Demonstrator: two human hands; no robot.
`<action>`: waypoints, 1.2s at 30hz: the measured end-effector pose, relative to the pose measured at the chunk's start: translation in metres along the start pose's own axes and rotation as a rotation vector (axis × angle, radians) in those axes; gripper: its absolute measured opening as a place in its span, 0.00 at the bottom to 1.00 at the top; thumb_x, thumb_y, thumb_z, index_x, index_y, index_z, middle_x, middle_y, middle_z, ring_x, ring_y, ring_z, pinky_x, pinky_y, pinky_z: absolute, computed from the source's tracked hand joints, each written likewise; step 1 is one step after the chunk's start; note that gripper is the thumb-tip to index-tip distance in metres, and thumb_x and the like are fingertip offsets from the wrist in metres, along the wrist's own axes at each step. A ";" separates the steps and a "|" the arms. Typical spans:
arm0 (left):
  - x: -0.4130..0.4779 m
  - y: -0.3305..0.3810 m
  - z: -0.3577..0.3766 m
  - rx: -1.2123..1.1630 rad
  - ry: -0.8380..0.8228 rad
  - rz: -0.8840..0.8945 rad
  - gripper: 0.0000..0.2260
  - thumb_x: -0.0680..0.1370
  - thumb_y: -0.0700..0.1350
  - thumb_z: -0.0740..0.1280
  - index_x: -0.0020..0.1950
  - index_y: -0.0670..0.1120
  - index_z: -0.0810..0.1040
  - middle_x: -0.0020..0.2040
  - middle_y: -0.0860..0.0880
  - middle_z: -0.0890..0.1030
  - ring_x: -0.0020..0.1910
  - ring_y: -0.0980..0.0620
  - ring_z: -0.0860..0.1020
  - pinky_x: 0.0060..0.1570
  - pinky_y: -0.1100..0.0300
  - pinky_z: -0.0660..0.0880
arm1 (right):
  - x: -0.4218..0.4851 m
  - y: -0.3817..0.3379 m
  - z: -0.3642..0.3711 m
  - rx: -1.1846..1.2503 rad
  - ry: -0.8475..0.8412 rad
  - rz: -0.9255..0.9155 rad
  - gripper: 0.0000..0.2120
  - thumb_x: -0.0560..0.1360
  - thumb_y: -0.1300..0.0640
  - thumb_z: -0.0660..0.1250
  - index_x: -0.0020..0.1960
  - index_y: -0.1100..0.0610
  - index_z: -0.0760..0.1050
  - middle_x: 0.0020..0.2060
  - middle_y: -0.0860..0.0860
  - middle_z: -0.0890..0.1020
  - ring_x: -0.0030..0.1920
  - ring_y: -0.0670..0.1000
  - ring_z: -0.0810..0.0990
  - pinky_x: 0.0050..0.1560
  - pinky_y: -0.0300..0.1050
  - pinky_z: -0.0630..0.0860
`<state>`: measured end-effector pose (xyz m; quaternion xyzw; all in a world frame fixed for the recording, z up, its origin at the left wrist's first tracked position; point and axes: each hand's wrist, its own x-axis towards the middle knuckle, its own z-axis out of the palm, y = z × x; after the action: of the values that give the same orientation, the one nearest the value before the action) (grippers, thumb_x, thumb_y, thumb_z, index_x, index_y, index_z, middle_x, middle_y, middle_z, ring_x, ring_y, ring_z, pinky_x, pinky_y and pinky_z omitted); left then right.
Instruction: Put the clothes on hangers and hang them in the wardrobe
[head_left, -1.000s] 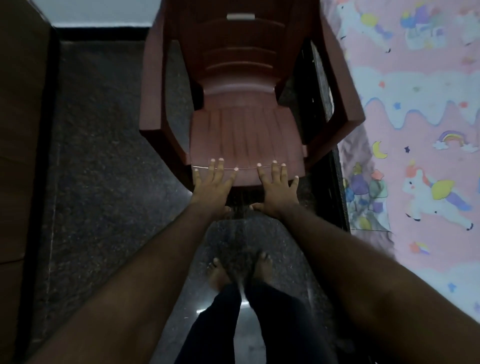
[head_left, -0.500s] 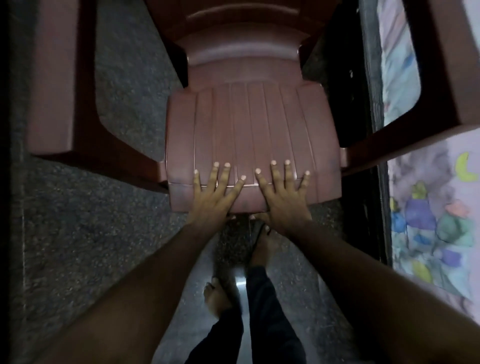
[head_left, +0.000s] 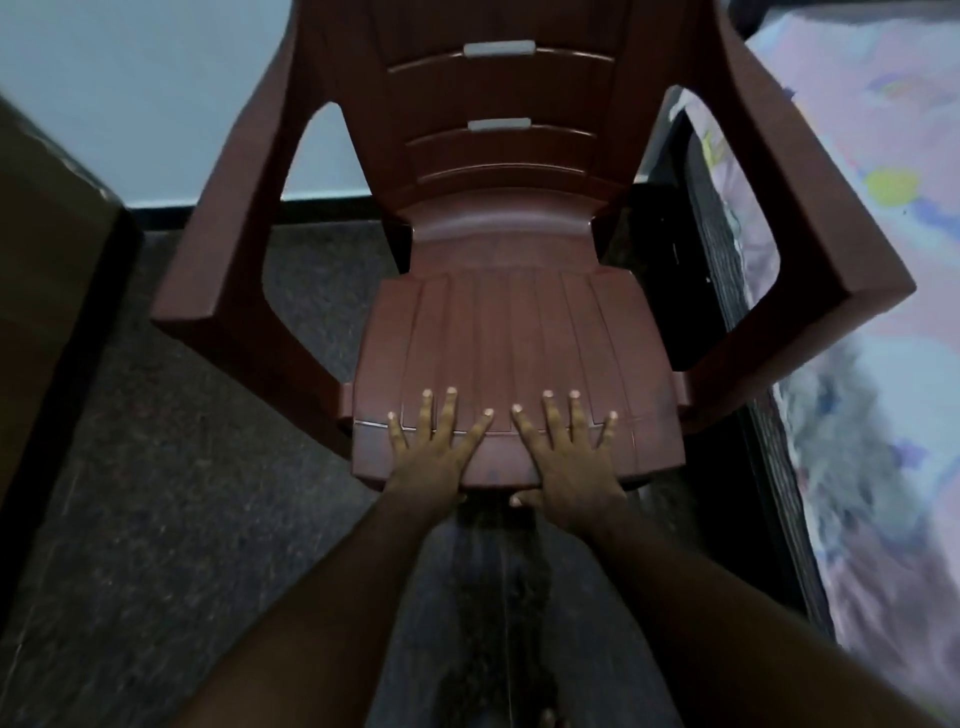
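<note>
1. Head view, left hand (head_left: 434, 447): it is lying flat on the front edge of the chair seat (head_left: 511, 364), fingers straight and spread wide, palm down, holding nothing. The forearm is reaching in from the lower left of the frame.
2. Head view, right hand (head_left: 569, 457): it is resting flat just beside the left hand, fingers straight and fanned over the seat's front lip. The thumb is hanging below the lip; whether it is touching the underside cannot be told. It is holding nothing.
3. Chair (head_left: 498, 156): a reddish-brown plastic armchair is standing upright and facing the person, with a slatted backrest and both armrests in view. The ribbed seat is carrying only the two hands.
4. Task items: no clothes or hangers are showing in this view, so their position cannot be told. A brown panel (head_left: 36, 260) is standing at the left edge; whether it is the wardrobe cannot be told.
5. Floor (head_left: 182, 493): dark speckled stone is running under the chair and meeting a pale wall (head_left: 130, 93) behind it.
6. Bed (head_left: 878, 364): a pink patterned sheet is lying just beside the chair's right armrest.
</note>
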<state>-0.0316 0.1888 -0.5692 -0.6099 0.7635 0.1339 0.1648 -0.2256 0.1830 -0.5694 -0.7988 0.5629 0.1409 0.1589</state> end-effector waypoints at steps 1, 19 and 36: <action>0.011 -0.003 -0.005 0.009 -0.003 0.001 0.51 0.72 0.58 0.71 0.74 0.60 0.29 0.78 0.43 0.35 0.77 0.37 0.36 0.68 0.28 0.43 | 0.010 0.003 -0.005 0.004 0.014 -0.003 0.52 0.71 0.30 0.64 0.78 0.46 0.32 0.78 0.57 0.35 0.76 0.65 0.33 0.67 0.77 0.37; 0.163 -0.042 -0.073 0.008 0.009 0.006 0.49 0.72 0.61 0.70 0.77 0.60 0.35 0.79 0.42 0.36 0.76 0.36 0.37 0.67 0.27 0.42 | 0.158 0.056 -0.075 0.006 0.012 0.028 0.53 0.69 0.30 0.65 0.79 0.45 0.35 0.79 0.56 0.38 0.76 0.65 0.34 0.67 0.76 0.36; 0.160 -0.031 -0.101 -0.015 -0.078 0.001 0.49 0.73 0.59 0.70 0.79 0.52 0.37 0.79 0.42 0.38 0.78 0.40 0.39 0.70 0.30 0.47 | 0.157 0.061 -0.106 0.080 -0.157 -0.016 0.50 0.72 0.29 0.61 0.79 0.47 0.34 0.79 0.56 0.38 0.77 0.64 0.36 0.69 0.76 0.40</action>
<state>-0.0431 -0.0011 -0.5443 -0.6050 0.7558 0.1634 0.1900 -0.2269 -0.0143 -0.5423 -0.7827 0.5475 0.1793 0.2354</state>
